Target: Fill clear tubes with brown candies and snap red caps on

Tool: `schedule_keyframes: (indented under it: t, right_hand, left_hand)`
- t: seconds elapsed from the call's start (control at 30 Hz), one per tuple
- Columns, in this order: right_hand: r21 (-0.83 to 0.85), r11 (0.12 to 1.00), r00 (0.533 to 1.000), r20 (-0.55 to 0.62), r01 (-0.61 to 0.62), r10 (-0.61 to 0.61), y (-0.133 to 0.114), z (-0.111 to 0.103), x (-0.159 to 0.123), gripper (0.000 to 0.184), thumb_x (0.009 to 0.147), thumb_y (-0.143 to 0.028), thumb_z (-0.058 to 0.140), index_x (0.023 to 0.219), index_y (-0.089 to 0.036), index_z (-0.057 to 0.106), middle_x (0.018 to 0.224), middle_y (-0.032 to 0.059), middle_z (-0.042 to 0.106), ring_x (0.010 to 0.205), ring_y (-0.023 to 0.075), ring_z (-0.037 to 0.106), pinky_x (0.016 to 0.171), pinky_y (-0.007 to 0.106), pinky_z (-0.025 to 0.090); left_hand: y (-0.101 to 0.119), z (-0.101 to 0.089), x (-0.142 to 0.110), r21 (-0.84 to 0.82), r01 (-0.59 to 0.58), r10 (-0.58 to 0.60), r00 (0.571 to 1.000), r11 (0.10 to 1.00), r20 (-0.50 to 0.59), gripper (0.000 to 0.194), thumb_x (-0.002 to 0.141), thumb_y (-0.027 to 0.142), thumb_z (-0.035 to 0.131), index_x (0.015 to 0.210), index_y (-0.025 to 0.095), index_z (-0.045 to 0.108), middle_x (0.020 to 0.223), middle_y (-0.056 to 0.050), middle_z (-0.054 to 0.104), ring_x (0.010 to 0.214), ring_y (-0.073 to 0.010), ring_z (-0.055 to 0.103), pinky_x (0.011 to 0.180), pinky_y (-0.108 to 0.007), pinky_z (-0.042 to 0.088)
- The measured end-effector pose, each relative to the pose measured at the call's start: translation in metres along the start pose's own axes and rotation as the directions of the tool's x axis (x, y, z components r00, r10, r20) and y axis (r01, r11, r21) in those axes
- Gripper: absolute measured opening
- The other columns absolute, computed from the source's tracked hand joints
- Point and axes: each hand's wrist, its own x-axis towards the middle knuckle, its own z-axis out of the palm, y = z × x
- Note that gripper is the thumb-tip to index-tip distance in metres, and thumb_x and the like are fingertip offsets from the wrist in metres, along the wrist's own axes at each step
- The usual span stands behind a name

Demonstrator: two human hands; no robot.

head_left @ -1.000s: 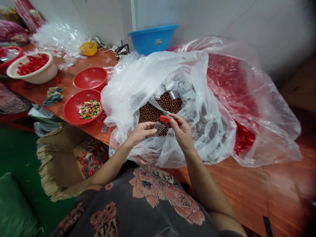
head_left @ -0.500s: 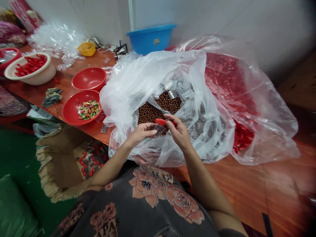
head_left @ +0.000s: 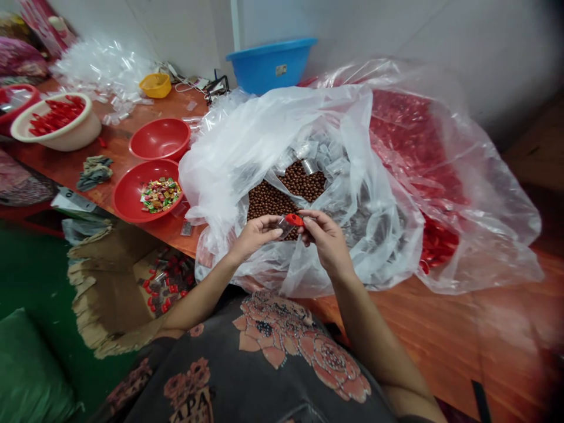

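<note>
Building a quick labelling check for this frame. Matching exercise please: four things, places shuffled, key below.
1. brown balls
2. wrapped candies
3. blue basin
4. red piece

A. behind the whitish plastic bag
B. at the end of the clear container, between left hand and right hand
C. inside the open whitish plastic bag
D. in a red bowl

Pairs: 1-C, 2-D, 3-A, 4-B

On the bench (head_left: pixel 388 317) sits a bag (head_left: pixel 233 141) with balls (head_left: pixel 265 200) in it, a basin (head_left: pixel 271 66) behind. Left of the bag stand two bowls (head_left: pixel 159 138), candies (head_left: pixel 161 195) in the nearer one; below the bench's edge is a box (head_left: pixel 103 294).
</note>
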Motion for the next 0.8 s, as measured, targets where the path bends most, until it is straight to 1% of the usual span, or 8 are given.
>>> schedule_keyframes:
  t: [0.17,0.23,0.37,0.47,0.53,0.63,0.73,0.8]
  right_hand:
    - [-0.259,0.959,0.988,0.126,0.114,-0.084,-0.001,-0.010,-0.004,0.028,0.088,-0.039,0.054,0.105,-0.021,0.066,0.080,0.0006,0.065,0.058,0.0079,0.056,0.049,0.021,0.044]
    - [-0.303,0.941,0.987,0.106,0.150,-0.124,-0.001,-0.013,-0.004,0.026,0.088,-0.037,0.054,0.103,-0.022,0.068,0.084,0.0013,0.065,0.060,0.0078,0.056,0.050,0.021,0.044]
    - [-0.275,0.957,0.996,0.010,0.089,-0.090,-0.001,-0.016,-0.005,0.028,0.089,-0.035,0.051,0.108,-0.022,0.067,0.059,-0.0044,0.053,0.048,0.0078,0.046,0.045,0.021,0.039]
    - [-0.381,0.911,0.988,0.050,0.156,-0.148,0.000,-0.017,-0.006,0.027,0.090,-0.029,0.047,0.104,-0.023,0.070,0.061,-0.0029,0.055,0.051,0.0089,0.048,0.051,0.024,0.043]
    - [-0.472,0.832,0.956,0.103,0.291,-0.275,-0.001,-0.017,-0.008,0.027,0.090,-0.024,0.046,0.102,-0.025,0.071,0.075,0.0007,0.062,0.068,0.0118,0.058,0.065,0.028,0.049]
    - [-0.520,0.712,0.880,0.232,0.472,-0.414,-0.005,-0.018,-0.013,0.029,0.091,-0.021,0.046,0.109,-0.026,0.068,0.098,0.0044,0.065,0.093,0.0157,0.061,0.084,0.034,0.050]
    - [-0.510,0.661,0.835,0.319,0.550,-0.449,-0.007,-0.020,-0.018,0.031,0.094,-0.022,0.044,0.118,-0.027,0.063,0.108,0.0064,0.063,0.103,0.0174,0.059,0.090,0.037,0.049]
    - [-0.505,0.661,0.831,0.318,0.555,-0.456,-0.007,-0.022,-0.021,0.032,0.096,-0.023,0.043,0.121,-0.028,0.061,0.110,0.0063,0.063,0.104,0.0176,0.059,0.091,0.038,0.049]
  left_hand:
    - [0.003,0.002,-0.001,0.099,-0.033,0.036,0.999,0.995,-0.020,0.040,0.075,0.025,0.073,0.113,0.015,0.069,0.108,-0.008,0.071,0.094,-0.0158,0.064,0.084,-0.029,0.050]
    - [0.003,0.002,-0.001,0.137,-0.038,0.040,0.999,0.990,-0.012,0.039,0.075,0.026,0.073,0.113,0.016,0.070,0.108,-0.008,0.072,0.094,-0.0159,0.065,0.086,-0.029,0.049]
    - [-0.001,0.004,-0.001,0.225,-0.079,0.079,0.997,0.971,0.010,0.037,0.077,0.027,0.072,0.112,0.018,0.071,0.112,-0.007,0.072,0.100,-0.0173,0.065,0.093,-0.031,0.048]
    - [-0.003,0.006,-0.002,0.267,-0.089,0.090,0.996,0.960,0.007,0.035,0.077,0.027,0.072,0.110,0.018,0.072,0.108,-0.007,0.073,0.098,-0.0178,0.065,0.094,-0.033,0.048]
    - [-0.003,0.009,-0.002,0.272,-0.085,0.090,0.996,0.959,-0.005,0.034,0.076,0.027,0.073,0.109,0.017,0.073,0.107,-0.008,0.073,0.097,-0.0180,0.066,0.094,-0.034,0.048]
    - [-0.002,0.012,-0.003,0.220,-0.082,0.084,0.996,0.972,0.000,0.032,0.075,0.028,0.074,0.105,0.016,0.074,0.103,-0.007,0.073,0.094,-0.0171,0.066,0.093,-0.033,0.049]
    - [-0.001,0.015,-0.004,0.123,-0.064,0.060,0.997,0.990,0.041,0.030,0.075,0.027,0.074,0.103,0.016,0.074,0.100,-0.007,0.073,0.091,-0.0159,0.066,0.091,-0.032,0.050]
    - [-0.001,0.016,-0.005,0.093,-0.047,0.042,0.998,0.995,0.052,0.029,0.074,0.027,0.075,0.102,0.016,0.074,0.100,-0.006,0.073,0.090,-0.0155,0.066,0.089,-0.031,0.051]
